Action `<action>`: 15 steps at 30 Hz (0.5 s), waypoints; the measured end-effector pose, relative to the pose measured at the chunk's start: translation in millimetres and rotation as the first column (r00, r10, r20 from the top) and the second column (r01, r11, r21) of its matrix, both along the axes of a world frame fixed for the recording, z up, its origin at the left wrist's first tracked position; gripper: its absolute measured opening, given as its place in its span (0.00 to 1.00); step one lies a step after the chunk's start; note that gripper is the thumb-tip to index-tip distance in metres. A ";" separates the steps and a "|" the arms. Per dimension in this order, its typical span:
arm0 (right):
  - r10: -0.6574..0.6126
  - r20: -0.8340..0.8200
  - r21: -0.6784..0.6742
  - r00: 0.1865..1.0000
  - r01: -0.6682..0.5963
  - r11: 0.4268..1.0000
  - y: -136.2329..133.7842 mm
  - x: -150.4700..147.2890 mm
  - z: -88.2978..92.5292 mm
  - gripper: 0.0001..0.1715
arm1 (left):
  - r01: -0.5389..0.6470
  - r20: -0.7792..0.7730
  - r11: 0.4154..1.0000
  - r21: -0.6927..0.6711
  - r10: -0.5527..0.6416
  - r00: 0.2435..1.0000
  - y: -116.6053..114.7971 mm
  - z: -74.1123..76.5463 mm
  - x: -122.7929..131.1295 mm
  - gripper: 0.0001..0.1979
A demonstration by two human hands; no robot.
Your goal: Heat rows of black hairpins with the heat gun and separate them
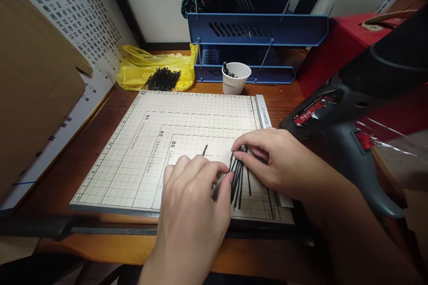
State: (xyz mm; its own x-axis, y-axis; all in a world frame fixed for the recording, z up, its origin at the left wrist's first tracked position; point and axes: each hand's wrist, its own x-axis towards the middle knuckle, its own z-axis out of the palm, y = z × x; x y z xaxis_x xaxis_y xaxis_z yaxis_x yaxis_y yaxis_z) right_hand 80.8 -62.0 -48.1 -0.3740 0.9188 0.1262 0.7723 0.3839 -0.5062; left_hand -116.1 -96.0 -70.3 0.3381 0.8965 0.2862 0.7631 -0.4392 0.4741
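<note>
A bunch of thin black sticks [238,178] lies on the gridded cutting board [140,156], near its right edge. The right hand [277,162] has its fingers curled down on the upper ends, pinning them; the left hand [194,200] pinches the bunch from the side with thumb and fingertips. One stray stick [204,150] lies just apart, above the left hand. To square the bunch well, the ends want to sit level against a grid line, pressure light so none roll out. A heat gun [337,120] rests to the right; a cup [236,78] and yellow bag [154,69] hold more sticks behind.
</note>
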 end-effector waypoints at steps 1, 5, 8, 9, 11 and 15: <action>0.002 -0.021 -0.020 1.000 -0.002 1.000 -0.2 -0.8 0.9 0.09 | -0.004 0.000 1.000 -0.004 0.004 1.000 -0.1 -0.2 -0.2 0.04; -0.016 -0.153 -0.113 0.988 -0.002 0.994 -0.6 -0.9 3.8 0.05 | -0.018 0.029 1.000 -0.019 0.018 0.999 -0.3 -1.9 -0.4 0.04; -0.002 -0.257 -0.128 0.966 -0.032 0.991 -0.7 0.8 7.3 0.04 | -0.002 0.080 1.000 -0.027 0.004 0.997 -1.2 -0.3 0.7 0.04; 0.005 -0.285 -0.121 0.959 -0.041 0.992 -0.8 1.2 8.9 0.04 | 0.002 0.109 1.000 -0.032 0.001 0.994 -1.9 1.4 1.5 0.05; 0.004 -0.335 -0.104 0.942 -0.042 0.994 -1.2 1.5 11.8 0.03 | -0.010 0.191 0.999 -0.046 0.019 0.981 -3.5 6.6 3.6 0.07; -0.017 -0.386 -0.050 0.922 -0.002 0.999 -3.0 -0.8 14.1 0.04 | -0.041 0.398 0.982 -0.183 0.112 0.911 -5.1 18.6 6.2 0.08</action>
State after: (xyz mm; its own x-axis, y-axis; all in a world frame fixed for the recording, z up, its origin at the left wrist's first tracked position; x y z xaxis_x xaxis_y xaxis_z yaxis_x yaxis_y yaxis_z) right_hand 80.0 -65.0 -34.0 -0.2982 0.9301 0.2144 0.5154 0.3459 -0.7840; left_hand -109.9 -101.0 -51.7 0.1532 0.9616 0.2276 0.5181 -0.2743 0.8102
